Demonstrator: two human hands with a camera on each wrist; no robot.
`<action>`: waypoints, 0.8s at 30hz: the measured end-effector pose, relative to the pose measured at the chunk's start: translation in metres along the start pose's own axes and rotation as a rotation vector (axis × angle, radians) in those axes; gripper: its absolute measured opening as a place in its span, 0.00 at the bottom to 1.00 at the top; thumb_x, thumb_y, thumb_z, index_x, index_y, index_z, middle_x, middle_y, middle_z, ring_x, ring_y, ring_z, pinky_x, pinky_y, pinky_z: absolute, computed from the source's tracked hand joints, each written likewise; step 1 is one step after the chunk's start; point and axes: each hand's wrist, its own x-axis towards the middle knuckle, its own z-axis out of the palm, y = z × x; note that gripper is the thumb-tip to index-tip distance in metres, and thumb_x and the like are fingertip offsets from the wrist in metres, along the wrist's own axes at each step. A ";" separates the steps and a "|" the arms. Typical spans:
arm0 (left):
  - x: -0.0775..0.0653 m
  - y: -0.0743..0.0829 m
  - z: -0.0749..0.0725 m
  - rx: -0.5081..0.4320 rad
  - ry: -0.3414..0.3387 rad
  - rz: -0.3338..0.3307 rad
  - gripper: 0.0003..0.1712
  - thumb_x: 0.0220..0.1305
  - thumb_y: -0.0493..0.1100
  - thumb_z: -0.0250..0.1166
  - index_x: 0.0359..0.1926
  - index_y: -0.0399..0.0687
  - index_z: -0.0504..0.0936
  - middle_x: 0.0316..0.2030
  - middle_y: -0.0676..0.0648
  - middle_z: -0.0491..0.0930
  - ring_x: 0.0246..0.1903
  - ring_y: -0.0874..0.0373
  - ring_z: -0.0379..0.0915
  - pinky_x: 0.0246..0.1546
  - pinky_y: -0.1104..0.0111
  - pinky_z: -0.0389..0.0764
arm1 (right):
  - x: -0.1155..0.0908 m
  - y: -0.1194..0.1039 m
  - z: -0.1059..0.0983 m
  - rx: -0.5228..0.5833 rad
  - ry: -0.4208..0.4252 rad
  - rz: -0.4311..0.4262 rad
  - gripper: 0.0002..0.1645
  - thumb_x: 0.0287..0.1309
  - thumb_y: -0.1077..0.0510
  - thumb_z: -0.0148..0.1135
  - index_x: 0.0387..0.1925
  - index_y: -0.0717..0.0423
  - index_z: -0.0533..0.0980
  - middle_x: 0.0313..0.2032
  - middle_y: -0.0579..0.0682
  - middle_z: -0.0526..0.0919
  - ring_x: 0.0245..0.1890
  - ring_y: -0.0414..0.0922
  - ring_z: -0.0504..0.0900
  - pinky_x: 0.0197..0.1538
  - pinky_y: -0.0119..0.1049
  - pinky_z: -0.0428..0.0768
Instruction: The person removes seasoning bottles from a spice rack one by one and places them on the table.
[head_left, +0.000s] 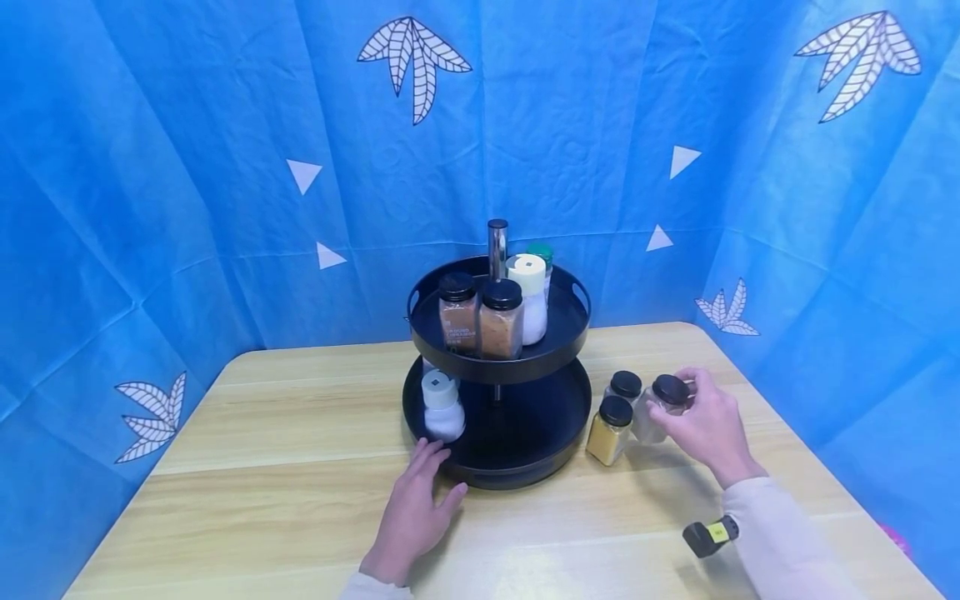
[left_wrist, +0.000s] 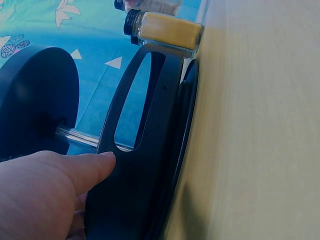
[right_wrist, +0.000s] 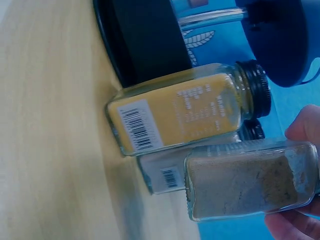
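Observation:
My right hand (head_left: 708, 421) pinches a square glass spice jar (right_wrist: 245, 180) of grey-brown powder near its black cap. In the right wrist view its base appears raised off the table. Beside it stand a jar of yellow powder (head_left: 608, 432) and a jar of pale powder (right_wrist: 167, 170), both black-capped. My left hand (head_left: 412, 508) touches the lower tier's rim of a black two-tier turntable rack (head_left: 510, 477), fingers extended. In the left wrist view the thumb (left_wrist: 95, 167) lies by the rim's handle slot. A white-capped bottle (head_left: 443, 408) stands on the lower tier.
The upper tier (head_left: 558, 350) carries two black-capped jars (head_left: 501, 321) of brown spice, a white bottle (head_left: 531, 300) and a green-capped container (head_left: 542, 252). A chrome post (head_left: 497, 250) rises through the rack. Blue patterned cloth (head_left: 375, 183) surrounds the wooden table (head_left: 300, 417).

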 end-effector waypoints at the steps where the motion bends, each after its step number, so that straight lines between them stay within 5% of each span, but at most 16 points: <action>1: 0.000 0.000 0.000 0.000 0.000 0.001 0.30 0.57 0.46 0.68 0.57 0.35 0.73 0.64 0.37 0.68 0.67 0.40 0.53 0.64 0.45 0.63 | 0.000 0.001 0.001 -0.001 -0.004 0.001 0.35 0.43 0.52 0.73 0.50 0.65 0.67 0.39 0.71 0.81 0.34 0.61 0.80 0.34 0.56 0.79; 24: 0.001 0.000 0.000 -0.006 -0.003 -0.003 0.30 0.57 0.46 0.68 0.57 0.35 0.73 0.64 0.37 0.68 0.68 0.41 0.52 0.64 0.45 0.63 | -0.008 0.012 0.018 0.013 -0.094 0.030 0.37 0.45 0.49 0.72 0.52 0.63 0.65 0.41 0.70 0.79 0.37 0.62 0.79 0.38 0.59 0.80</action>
